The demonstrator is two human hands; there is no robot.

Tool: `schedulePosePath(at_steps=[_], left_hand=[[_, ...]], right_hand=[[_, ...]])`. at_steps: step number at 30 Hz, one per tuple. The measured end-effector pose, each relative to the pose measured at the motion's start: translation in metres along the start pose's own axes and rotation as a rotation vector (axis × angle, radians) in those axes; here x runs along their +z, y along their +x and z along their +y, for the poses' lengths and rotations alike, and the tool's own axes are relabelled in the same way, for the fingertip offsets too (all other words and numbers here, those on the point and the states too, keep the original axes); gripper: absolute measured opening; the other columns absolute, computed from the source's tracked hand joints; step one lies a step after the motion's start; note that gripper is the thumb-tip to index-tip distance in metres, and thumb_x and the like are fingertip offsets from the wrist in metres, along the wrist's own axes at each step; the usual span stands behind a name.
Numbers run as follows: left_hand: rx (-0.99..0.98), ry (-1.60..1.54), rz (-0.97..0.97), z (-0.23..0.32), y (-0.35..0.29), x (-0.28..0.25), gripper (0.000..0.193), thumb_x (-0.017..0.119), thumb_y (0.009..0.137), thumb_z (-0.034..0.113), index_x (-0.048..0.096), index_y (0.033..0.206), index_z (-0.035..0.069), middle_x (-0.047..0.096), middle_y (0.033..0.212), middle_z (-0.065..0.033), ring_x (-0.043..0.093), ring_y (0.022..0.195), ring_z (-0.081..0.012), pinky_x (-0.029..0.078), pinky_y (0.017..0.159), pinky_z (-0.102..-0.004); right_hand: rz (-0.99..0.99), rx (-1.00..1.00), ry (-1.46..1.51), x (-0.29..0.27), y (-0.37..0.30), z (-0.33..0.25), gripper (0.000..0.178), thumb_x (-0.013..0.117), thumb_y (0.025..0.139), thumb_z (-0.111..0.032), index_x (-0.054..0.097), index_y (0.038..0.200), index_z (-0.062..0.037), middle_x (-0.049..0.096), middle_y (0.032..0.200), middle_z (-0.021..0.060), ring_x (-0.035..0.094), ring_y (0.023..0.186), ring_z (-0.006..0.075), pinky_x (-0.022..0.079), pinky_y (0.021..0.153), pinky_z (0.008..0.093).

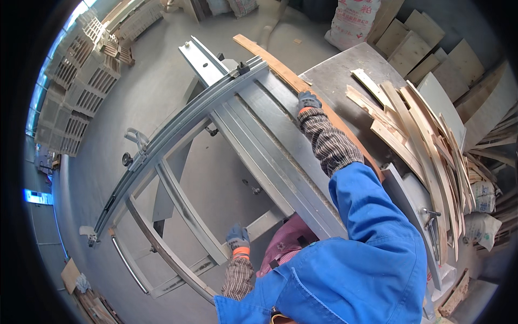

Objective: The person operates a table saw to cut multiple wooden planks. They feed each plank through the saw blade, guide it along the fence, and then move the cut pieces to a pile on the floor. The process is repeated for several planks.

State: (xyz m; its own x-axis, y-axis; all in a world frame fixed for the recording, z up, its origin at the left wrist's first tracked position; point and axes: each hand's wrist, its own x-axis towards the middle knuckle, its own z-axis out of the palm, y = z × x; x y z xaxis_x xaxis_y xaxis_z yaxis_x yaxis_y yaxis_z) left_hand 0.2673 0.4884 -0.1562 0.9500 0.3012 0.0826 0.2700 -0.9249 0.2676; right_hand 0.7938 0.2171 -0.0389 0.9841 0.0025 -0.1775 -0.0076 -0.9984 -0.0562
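Note:
A long wooden board (337, 120) lies along the right side of a grey metal sliding saw table (270, 140), its far end sticking out past the table. My right hand (309, 101), in a grey glove with an orange cuff, is closed on the board's left edge, the arm stretched far forward. Lower down, my left hand (237, 237), gloved alike, is at the near rail (264, 224) of the table's open metal frame. Its fingers seem curled over that rail, though their tips are hidden.
Wood offcuts (415, 124) are heaped on a flat metal surface (345, 65) at right. A fence with a black knob (127, 159) borders the frame's far left side. Pallets (81, 81) stand at far left. A white sack (353, 24) and leaning boards (421, 46) are at the back right.

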Motion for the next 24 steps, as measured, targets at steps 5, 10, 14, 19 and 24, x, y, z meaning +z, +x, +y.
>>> schedulePosePath(at_steps=[5, 10, 14, 19, 24], left_hand=[[-0.080, 0.076, -0.068, -0.015, -0.025, 0.027, 0.022, 0.061, 0.083, 0.020, 0.064, 0.098, 0.005, 0.064, 0.083, -0.0196, 0.060, 0.078, -0.0395, 0.047, 0.070, -0.0501], [-0.037, 0.099, -0.271, -0.002, 0.016, -0.007, 0.020, 0.056, 0.086, 0.022, 0.065, 0.093, 0.006, 0.064, 0.081, -0.0194, 0.060, 0.076, -0.0393, 0.047, 0.070, -0.0498], [0.094, 0.070, -0.156, -0.015, 0.009, 0.002, 0.021, 0.053, 0.088, 0.023, 0.065, 0.092, 0.006, 0.064, 0.081, -0.0196, 0.061, 0.076, -0.0388, 0.047, 0.070, -0.0496], [-0.089, -0.069, -0.178, 0.021, 0.028, -0.033, 0.022, 0.052, 0.089, 0.023, 0.066, 0.094, 0.006, 0.066, 0.084, -0.0192, 0.062, 0.078, -0.0384, 0.048, 0.072, -0.0490], [0.027, -0.034, -0.134, -0.020, 0.002, 0.014, 0.025, 0.053, 0.088, 0.024, 0.065, 0.099, 0.005, 0.066, 0.088, -0.0199, 0.062, 0.082, -0.0384, 0.049, 0.075, -0.0480]], right_hand=[[-0.093, 0.104, 0.193, 0.006, 0.026, -0.025, 0.032, 0.040, 0.097, -0.016, 0.057, 0.123, -0.0106, 0.060, 0.126, 0.0142, 0.061, 0.113, 0.0310, 0.050, 0.090, 0.0486], [-0.142, 0.007, 0.049, -0.019, 0.035, -0.008, 0.035, 0.042, 0.095, -0.020, 0.059, 0.124, -0.0077, 0.059, 0.127, 0.0169, 0.059, 0.116, 0.0308, 0.049, 0.095, 0.0451], [-0.146, -0.024, -0.006, -0.034, 0.025, -0.008, 0.034, 0.052, 0.091, -0.019, 0.063, 0.120, -0.0067, 0.063, 0.121, 0.0186, 0.062, 0.111, 0.0304, 0.051, 0.090, 0.0447], [-0.051, 0.043, 0.029, -0.024, 0.009, -0.011, 0.041, 0.054, 0.091, -0.022, 0.058, 0.126, -0.0016, 0.059, 0.127, 0.0197, 0.061, 0.114, 0.0313, 0.051, 0.093, 0.0429], [-0.058, 0.117, 0.112, 0.009, 0.022, -0.010, 0.040, 0.054, 0.091, -0.022, 0.058, 0.126, -0.0048, 0.057, 0.129, 0.0194, 0.059, 0.117, 0.0311, 0.049, 0.097, 0.0432]])
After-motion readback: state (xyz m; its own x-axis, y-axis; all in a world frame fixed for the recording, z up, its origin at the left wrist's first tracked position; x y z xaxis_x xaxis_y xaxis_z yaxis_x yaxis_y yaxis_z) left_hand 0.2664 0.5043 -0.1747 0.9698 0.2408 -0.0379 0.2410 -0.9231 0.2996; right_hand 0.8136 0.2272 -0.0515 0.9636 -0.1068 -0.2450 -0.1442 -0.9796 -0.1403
